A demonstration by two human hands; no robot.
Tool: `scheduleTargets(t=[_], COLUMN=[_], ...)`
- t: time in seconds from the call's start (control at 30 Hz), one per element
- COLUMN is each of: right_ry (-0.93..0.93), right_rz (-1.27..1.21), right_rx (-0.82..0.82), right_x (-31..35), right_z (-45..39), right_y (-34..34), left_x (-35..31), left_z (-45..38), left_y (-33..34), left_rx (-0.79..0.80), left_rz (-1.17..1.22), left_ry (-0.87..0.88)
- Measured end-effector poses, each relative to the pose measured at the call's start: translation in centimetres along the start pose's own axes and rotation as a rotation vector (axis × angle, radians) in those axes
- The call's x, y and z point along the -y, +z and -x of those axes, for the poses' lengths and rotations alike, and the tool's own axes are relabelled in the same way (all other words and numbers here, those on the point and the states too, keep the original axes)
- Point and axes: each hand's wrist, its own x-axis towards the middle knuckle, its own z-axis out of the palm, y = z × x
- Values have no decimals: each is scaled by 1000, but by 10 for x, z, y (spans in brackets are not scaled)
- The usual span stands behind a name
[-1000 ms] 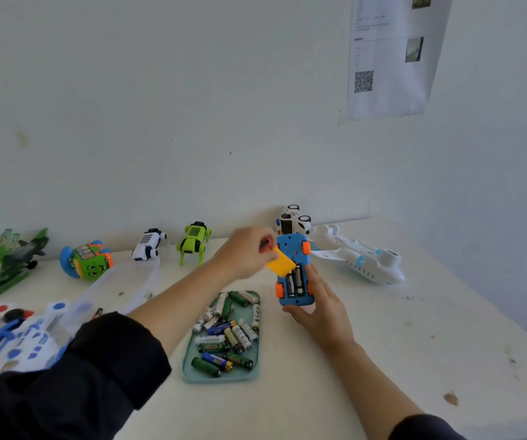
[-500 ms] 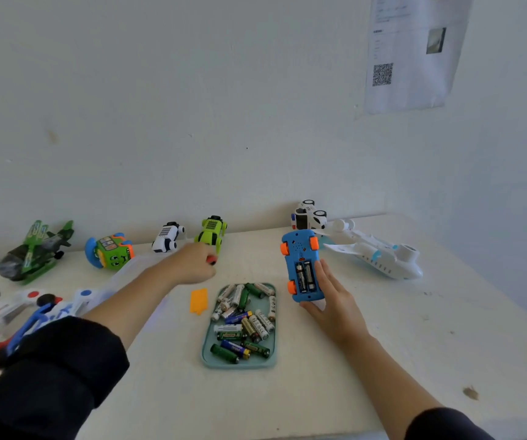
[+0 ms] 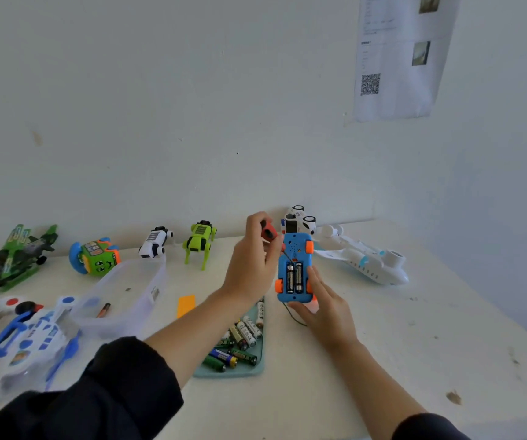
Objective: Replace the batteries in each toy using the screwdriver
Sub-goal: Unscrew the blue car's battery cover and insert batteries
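My right hand [image 3: 322,306] holds a blue toy car [image 3: 294,268] with orange wheels, underside up; its battery bay is uncovered and shows two batteries. My left hand [image 3: 252,262] grips a red-handled screwdriver [image 3: 270,233] whose thin shaft points down at the top of the battery bay. The orange battery cover [image 3: 186,305] lies flat on the white table [image 3: 414,360]. A teal tray [image 3: 256,369] of several loose batteries sits below my left forearm.
Along the wall stand a green helicopter [image 3: 14,258], a green and blue round toy [image 3: 95,257], a white robot dog [image 3: 155,242], a green robot dog [image 3: 200,241], a white car [image 3: 298,220] and a white plane [image 3: 364,262]. A clear tub [image 3: 128,296] and a white-blue toy [image 3: 33,338] lie left.
My left hand dropped the orange cover on the table left of the tray, then came back to the blue car with the red screwdriver. The camera view shifted slightly.
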Motion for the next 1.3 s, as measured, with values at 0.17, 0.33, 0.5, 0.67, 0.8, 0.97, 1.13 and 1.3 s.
scheduleTargets(t=[0.17,0.33,0.5,0.67,0.8,0.97,1.13,1.3], right_ry=[2,-2,-8,-1,-20,-52,-57,-10], right_rz=[2,-45,-69,-110,-102,-92,-84,-103], right_rx=[-4,12,2,-12,-8,31,36,33], right_x=[-5,-9,-6,-7,-7,-7,-7,-6], right_z=[0,1,-2,-2,-1,1,0,-2], right_y=[2,4,4,3,4,2,0,0], left_x=[5,10,11,8,2,7,29,40], left_z=[6,9,8,3,-22,-80,-89,-74], left_y=[13,18,19,24,23,17,13,9], left_rx=[-65,-47,-64,-17,14,151,91,-213], left_rz=[-16,-77,-98,-202,-201,-115,173,342], left_ry=[84,204,211,273,117,-338,-901,-911])
